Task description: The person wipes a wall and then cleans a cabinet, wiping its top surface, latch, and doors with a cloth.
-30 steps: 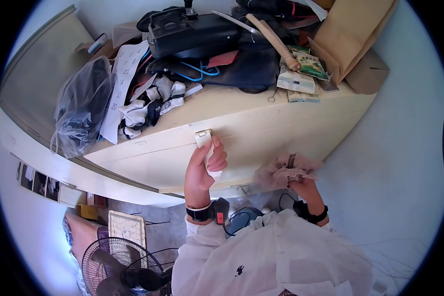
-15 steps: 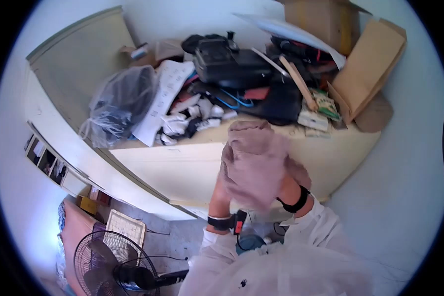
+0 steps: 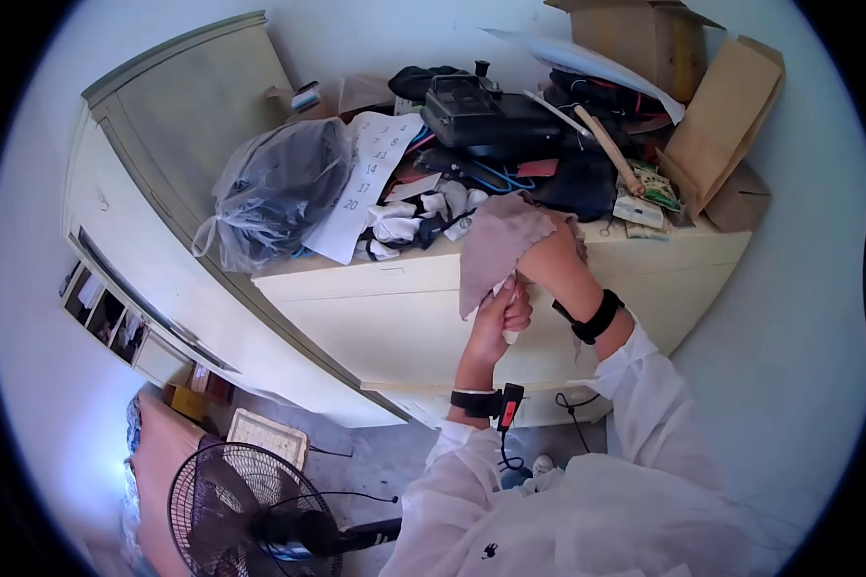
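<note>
My left hand (image 3: pixel 506 310) is closed around a slim white handle (image 3: pixel 511 337), whose lower end sticks out below the fist. The upper part of that object goes up under a mauve-brown cloth (image 3: pixel 498 240), so its kind is hidden. My right hand (image 3: pixel 547 248) is up at the cloth, which covers its fingers and hangs down on both sides. Both hands are in front of the cream cabinet (image 3: pixel 394 306), near its top edge.
On the cabinet top lie a tied clear bag (image 3: pixel 284 188), a numbered sheet (image 3: pixel 373 173), white-and-black fabric pieces (image 3: pixel 394 226), a black case (image 3: pixel 491 120), a wooden stick (image 3: pixel 608 149), small packets (image 3: pixel 652 192) and a brown paper bag (image 3: pixel 726 125). A fan (image 3: pixel 250 514) stands low at left.
The cloth, earlier draped over both hands, has moved up and now leaves my left hand and the white handle in sight. The view has shifted slightly.
</note>
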Action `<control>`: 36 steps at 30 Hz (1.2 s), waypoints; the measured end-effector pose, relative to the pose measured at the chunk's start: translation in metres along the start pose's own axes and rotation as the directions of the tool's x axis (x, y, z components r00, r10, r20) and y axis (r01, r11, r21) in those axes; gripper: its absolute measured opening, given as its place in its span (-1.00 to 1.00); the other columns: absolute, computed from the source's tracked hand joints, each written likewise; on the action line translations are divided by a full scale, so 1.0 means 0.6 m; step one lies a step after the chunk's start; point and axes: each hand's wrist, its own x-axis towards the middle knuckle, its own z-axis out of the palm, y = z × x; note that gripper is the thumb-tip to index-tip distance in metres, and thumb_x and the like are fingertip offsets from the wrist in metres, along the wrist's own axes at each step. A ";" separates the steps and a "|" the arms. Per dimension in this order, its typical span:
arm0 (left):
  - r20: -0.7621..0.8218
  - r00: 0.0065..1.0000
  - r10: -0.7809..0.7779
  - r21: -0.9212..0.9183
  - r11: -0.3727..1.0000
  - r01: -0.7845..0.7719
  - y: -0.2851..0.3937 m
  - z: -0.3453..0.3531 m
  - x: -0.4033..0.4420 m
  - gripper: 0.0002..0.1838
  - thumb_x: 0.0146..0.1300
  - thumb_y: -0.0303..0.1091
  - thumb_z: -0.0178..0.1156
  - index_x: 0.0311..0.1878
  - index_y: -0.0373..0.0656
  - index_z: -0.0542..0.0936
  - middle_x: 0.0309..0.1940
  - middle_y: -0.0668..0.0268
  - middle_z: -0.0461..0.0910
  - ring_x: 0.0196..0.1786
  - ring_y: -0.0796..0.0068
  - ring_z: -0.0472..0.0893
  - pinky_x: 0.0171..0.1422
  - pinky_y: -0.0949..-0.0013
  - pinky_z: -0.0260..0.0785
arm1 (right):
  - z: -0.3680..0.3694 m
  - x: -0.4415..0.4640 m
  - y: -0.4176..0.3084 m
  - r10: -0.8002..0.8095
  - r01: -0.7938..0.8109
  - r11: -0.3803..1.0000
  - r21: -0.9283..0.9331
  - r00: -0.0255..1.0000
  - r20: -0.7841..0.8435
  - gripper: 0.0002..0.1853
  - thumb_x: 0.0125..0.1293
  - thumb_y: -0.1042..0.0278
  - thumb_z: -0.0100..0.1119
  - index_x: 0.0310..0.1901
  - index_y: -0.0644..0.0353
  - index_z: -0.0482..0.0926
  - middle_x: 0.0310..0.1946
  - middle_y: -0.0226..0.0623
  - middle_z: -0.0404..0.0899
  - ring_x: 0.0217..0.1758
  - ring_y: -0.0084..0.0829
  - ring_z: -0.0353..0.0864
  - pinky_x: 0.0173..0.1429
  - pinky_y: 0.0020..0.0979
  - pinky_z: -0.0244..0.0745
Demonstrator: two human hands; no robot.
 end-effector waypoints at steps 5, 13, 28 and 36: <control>0.014 0.999 0.053 -0.016 0.998 -0.052 -0.008 0.002 -0.008 -0.75 0.36 -0.12 -0.11 -0.38 -0.05 0.32 -0.71 0.58 0.02 -0.69 0.76 -0.02 -0.62 0.61 -0.21 | 0.007 -0.031 0.006 0.197 -0.209 0.967 0.144 0.976 0.096 -0.76 0.22 0.28 -0.11 -0.17 0.11 0.51 -0.19 -0.34 0.57 -0.04 -0.41 0.50 0.13 -0.45 0.28; 0.066 0.994 0.088 0.013 0.996 -0.089 0.003 -0.002 0.014 -0.75 0.35 -0.13 -0.10 -0.37 -0.06 0.34 -0.70 0.56 0.01 -0.68 0.73 -0.01 -0.62 0.60 -0.18 | -0.034 0.017 0.039 0.184 0.018 0.817 -0.576 0.939 0.291 -0.70 0.17 0.23 -0.08 -0.13 0.13 0.52 -0.22 -0.21 0.58 -0.19 -0.24 0.57 -0.11 -0.29 0.44; 0.186 0.980 0.073 0.073 0.993 -0.088 -0.024 -0.036 0.019 -0.73 0.34 -0.20 -0.14 -0.49 -0.05 0.25 -0.71 0.55 0.02 -0.67 0.73 0.00 -0.60 0.59 -0.17 | -0.072 -0.051 -0.044 0.102 0.047 0.798 -0.601 0.972 0.211 -0.64 0.10 0.31 0.05 -0.03 0.15 0.47 -0.10 -0.19 0.51 0.02 -0.17 0.44 0.14 -0.23 0.27; 0.040 0.999 0.036 0.091 0.995 -0.039 -0.008 -0.012 0.010 -0.73 0.33 -0.19 -0.14 -0.50 -0.02 0.25 -0.69 0.55 0.07 -0.66 0.75 0.04 -0.59 0.61 -0.14 | -0.057 -0.096 -0.056 -0.055 0.014 0.856 -0.516 0.996 -0.064 -0.53 0.01 0.27 0.17 0.01 0.20 0.43 -0.03 -0.07 0.40 0.10 -0.07 0.33 0.22 -0.17 0.18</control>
